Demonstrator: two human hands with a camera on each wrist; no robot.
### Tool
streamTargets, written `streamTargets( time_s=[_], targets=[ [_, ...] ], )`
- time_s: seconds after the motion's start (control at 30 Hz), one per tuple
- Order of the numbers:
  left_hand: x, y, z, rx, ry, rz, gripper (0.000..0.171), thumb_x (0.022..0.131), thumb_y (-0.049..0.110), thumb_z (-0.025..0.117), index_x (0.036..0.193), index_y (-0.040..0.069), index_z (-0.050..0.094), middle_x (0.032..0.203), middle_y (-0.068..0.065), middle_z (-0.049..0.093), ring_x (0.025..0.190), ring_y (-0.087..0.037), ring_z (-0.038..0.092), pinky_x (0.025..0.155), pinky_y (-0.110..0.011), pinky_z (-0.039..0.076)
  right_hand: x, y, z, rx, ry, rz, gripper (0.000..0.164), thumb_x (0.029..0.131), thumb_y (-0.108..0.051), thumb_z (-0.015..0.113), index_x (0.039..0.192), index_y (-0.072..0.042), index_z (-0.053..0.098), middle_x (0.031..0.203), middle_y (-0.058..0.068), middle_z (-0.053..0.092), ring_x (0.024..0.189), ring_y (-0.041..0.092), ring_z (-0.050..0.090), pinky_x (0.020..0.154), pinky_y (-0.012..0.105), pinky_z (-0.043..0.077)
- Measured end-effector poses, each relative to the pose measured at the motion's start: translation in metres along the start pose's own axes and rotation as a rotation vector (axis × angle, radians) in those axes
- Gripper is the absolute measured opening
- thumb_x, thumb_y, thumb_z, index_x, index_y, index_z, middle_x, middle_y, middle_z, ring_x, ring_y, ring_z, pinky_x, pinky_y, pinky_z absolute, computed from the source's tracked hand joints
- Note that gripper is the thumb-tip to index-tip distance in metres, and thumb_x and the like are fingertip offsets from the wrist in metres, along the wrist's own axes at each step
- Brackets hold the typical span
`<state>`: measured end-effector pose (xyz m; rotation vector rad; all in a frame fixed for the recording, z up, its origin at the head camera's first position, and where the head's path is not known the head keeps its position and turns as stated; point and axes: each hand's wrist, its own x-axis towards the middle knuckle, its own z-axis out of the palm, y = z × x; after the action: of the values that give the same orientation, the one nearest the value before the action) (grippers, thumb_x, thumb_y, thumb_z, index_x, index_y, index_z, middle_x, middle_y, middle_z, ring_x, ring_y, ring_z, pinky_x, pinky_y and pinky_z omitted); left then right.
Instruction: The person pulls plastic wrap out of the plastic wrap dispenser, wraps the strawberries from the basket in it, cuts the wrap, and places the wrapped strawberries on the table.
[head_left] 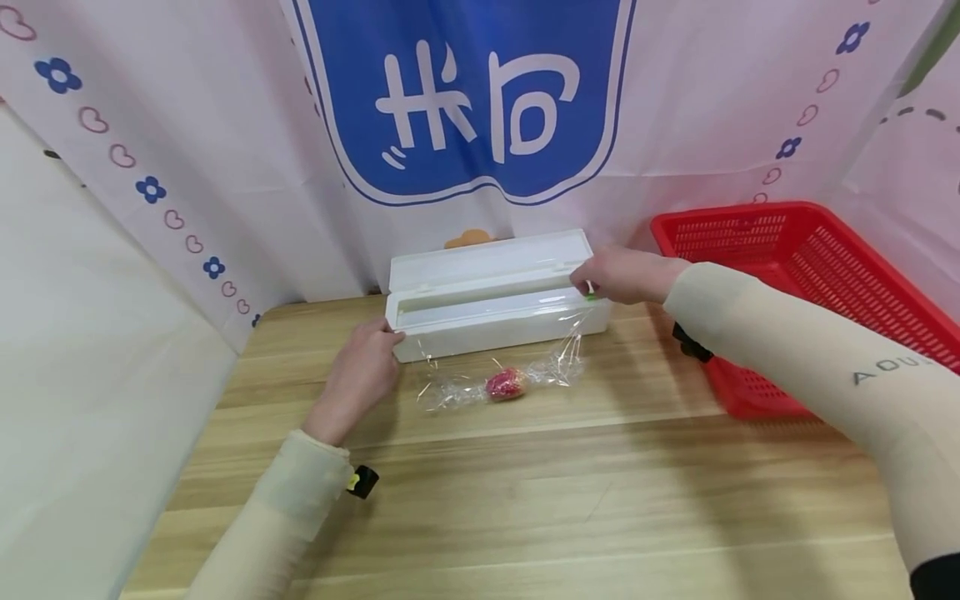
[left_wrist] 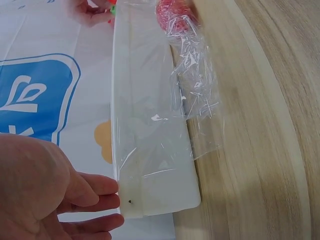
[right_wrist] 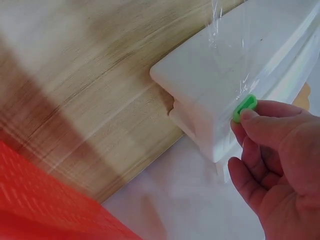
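A long white plastic-wrap dispenser box (head_left: 498, 329) lies on the table with its lid raised in the head view. My right hand (head_left: 618, 275) pinches a small green slider (right_wrist: 245, 107) between thumb and index finger at the box's right end. My left hand (head_left: 362, 371) touches the left end, its fingers (left_wrist: 100, 202) fairly straight against the side. Clear plastic film (left_wrist: 192, 75) stretches over the box's front and down onto the table. Crumpled film lies around a red-and-yellow round fruit (head_left: 506, 383) in front of the box.
A red perforated basket (head_left: 757, 404) stands to the right, under my right forearm. A white printed cloth (head_left: 300, 225) with a blue emblem hangs right behind the box. The wooden tabletop (head_left: 510, 500) extends toward me.
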<state>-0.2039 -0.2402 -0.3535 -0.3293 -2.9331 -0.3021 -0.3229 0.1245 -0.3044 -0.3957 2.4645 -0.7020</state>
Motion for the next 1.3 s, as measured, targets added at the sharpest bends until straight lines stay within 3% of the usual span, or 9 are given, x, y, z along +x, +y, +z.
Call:
streamTargets(
  time_s=[0.07,0.2,0.3,0.43,0.6,0.77,0.93,1.07,1.3],
  targets=[
    [0.000,0.000,0.000,-0.002,0.001,0.009,0.047,0.079,-0.009,0.043,0.119,-0.001,0.065,0.104,-0.018,0.064,0.095,-0.035,0.059,0.088,-0.049,0.050,-0.001,0.004,-0.001,-0.036,0.004,-0.012,0.026,0.089,-0.026,0.050,0.107,-0.009,0.056,0.095,0.013,0.053,0.071,0.021,0.047,0.062,0.030,0.043],
    [0.000,0.000,0.000,-0.003,0.000,0.007,0.047,0.079,-0.009,0.043,0.119,-0.001,0.065,0.104,-0.018,0.064,0.096,-0.035,0.058,0.087,-0.048,0.050,-0.003,0.012,-0.005,-0.415,0.059,-0.253,0.009,0.089,-0.010,0.058,0.095,-0.012,0.064,0.087,0.006,0.061,0.075,0.018,0.051,0.069,0.030,0.049],
    [0.000,-0.001,0.000,-0.005,0.007,0.009,0.048,0.078,-0.009,0.042,0.120,-0.001,0.065,0.105,-0.018,0.064,0.097,-0.035,0.058,0.089,-0.048,0.050,-0.002,0.017,-0.008,-0.625,0.138,-0.419,0.014,0.083,-0.004,0.068,0.090,-0.016,0.067,0.088,0.003,0.065,0.080,0.018,0.055,0.074,0.030,0.052],
    [0.000,-0.002,0.001,-0.022,0.008,0.026,0.047,0.078,-0.009,0.042,0.119,-0.002,0.064,0.107,-0.020,0.064,0.097,-0.036,0.059,0.090,-0.049,0.049,-0.002,0.017,-0.009,-0.673,0.149,-0.429,0.014,0.083,-0.006,0.069,0.090,-0.018,0.068,0.087,0.002,0.066,0.079,0.018,0.056,0.073,0.030,0.053],
    [0.001,-0.004,0.001,-0.033,-0.004,0.037,0.046,0.078,-0.011,0.043,0.118,-0.003,0.064,0.108,-0.021,0.065,0.096,-0.035,0.060,0.089,-0.048,0.051,-0.008,0.009,-0.011,-0.713,0.140,-0.371,0.019,0.082,-0.006,0.070,0.097,-0.019,0.072,0.095,0.006,0.067,0.083,0.020,0.058,0.075,0.033,0.055],
    [0.002,-0.005,-0.001,-0.048,-0.014,0.019,0.046,0.078,-0.011,0.042,0.118,-0.002,0.065,0.110,-0.020,0.065,0.097,-0.035,0.060,0.089,-0.048,0.051,-0.020,-0.011,-0.003,-0.787,0.216,-0.367,0.022,0.081,-0.009,0.071,0.101,-0.017,0.072,0.097,0.005,0.069,0.087,0.023,0.061,0.076,0.038,0.055],
    [0.002,-0.007,-0.003,-0.049,-0.019,0.017,0.044,0.080,-0.010,0.043,0.116,-0.003,0.065,0.110,-0.020,0.065,0.095,-0.034,0.060,0.089,-0.048,0.051,-0.032,-0.034,0.035,-0.759,0.293,-0.500,0.016,0.080,-0.013,0.073,0.096,-0.015,0.072,0.092,0.004,0.072,0.086,0.023,0.065,0.073,0.040,0.055],
    [0.002,-0.007,-0.004,-0.052,-0.019,0.023,0.043,0.080,-0.010,0.043,0.116,-0.003,0.065,0.110,-0.020,0.064,0.095,-0.034,0.060,0.089,-0.047,0.051,-0.038,-0.046,0.076,-0.691,0.297,-0.572,0.021,0.078,-0.017,0.075,0.099,-0.013,0.072,0.095,0.004,0.072,0.089,0.022,0.065,0.077,0.040,0.056],
    [0.002,-0.008,-0.002,-0.061,-0.002,0.042,0.042,0.081,-0.011,0.042,0.116,-0.004,0.065,0.108,-0.021,0.064,0.094,-0.035,0.060,0.089,-0.047,0.051,-0.022,-0.045,0.132,-0.579,0.346,-0.632,0.040,0.078,-0.023,0.078,0.115,-0.011,0.068,0.095,0.003,0.065,0.085,0.018,0.058,0.075,0.034,0.051]
  ],
)
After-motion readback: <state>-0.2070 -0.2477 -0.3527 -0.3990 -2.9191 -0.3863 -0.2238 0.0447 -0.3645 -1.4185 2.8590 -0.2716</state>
